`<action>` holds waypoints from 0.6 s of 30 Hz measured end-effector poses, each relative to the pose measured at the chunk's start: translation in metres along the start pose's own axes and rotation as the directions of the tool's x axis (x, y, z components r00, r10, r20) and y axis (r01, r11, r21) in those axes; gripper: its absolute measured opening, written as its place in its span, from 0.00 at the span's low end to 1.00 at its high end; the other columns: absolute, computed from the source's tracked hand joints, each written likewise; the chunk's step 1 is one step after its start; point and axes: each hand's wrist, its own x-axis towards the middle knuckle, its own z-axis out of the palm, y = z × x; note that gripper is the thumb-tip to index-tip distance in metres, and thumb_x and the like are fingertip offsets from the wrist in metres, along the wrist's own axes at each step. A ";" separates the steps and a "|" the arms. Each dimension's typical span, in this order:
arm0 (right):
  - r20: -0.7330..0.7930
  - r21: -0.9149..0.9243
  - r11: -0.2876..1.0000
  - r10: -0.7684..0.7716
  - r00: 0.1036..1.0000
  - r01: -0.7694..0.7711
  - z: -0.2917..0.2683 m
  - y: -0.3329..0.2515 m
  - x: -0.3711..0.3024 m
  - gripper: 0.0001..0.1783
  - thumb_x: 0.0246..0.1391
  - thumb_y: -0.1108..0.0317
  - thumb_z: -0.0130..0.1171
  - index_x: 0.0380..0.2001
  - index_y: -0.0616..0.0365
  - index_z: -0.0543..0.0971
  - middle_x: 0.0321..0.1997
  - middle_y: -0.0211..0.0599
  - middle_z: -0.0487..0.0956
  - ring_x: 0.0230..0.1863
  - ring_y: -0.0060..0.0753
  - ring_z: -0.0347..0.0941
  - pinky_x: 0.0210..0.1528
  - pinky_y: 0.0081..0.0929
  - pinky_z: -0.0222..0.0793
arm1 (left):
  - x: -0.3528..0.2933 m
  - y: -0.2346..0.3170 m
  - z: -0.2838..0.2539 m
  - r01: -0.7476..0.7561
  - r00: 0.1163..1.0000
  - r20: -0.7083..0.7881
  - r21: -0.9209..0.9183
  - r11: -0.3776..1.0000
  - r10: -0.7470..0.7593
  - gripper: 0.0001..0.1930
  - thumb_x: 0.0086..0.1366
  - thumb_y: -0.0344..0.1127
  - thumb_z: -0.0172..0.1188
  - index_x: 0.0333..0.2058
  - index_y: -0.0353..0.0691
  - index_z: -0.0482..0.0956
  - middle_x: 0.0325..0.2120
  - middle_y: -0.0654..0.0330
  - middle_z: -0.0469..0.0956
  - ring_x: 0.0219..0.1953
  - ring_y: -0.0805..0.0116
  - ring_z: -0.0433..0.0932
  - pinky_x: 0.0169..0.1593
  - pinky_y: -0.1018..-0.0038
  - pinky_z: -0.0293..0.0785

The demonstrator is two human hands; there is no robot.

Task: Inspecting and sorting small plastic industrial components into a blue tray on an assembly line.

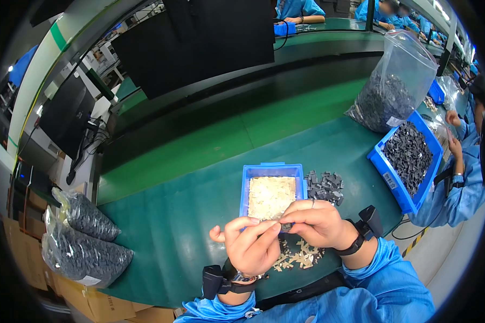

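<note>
My two hands meet at the near edge of a small blue bin [245,185] full of pale cream pieces [272,196]. Between the fingertips of my right hand [320,225] is a small dark grey plastic part [286,227]. The thumb and forefinger of my left hand [251,247] are pinched together right beside that part; what they grip is too small to make out. A loose heap of dark grey plastic parts [326,187] lies right of the bin. Below my hands, scattered cream pieces [302,255] are spread on the green table mat [183,226].
A larger blue bin [390,185] of dark parts stands at the right, before a clear bag [388,97] of similar parts. Two filled clear bags [86,258] lie at the left edge. A co-worker's sleeve [447,196] is close by on the right. A dark panel [194,43] hangs beyond the table.
</note>
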 end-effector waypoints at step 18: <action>-0.061 0.084 0.995 -0.041 0.997 0.047 0.008 0.006 -0.002 0.14 0.49 0.80 0.63 0.42 0.66 0.80 0.37 0.45 0.81 0.34 0.42 0.80 0.37 0.29 0.75 | 0.003 0.001 -0.004 -0.025 0.999 -0.033 0.026 0.999 0.025 0.14 0.43 0.24 0.67 0.29 0.53 0.81 0.30 0.75 0.81 0.41 0.66 0.72 0.51 0.66 0.54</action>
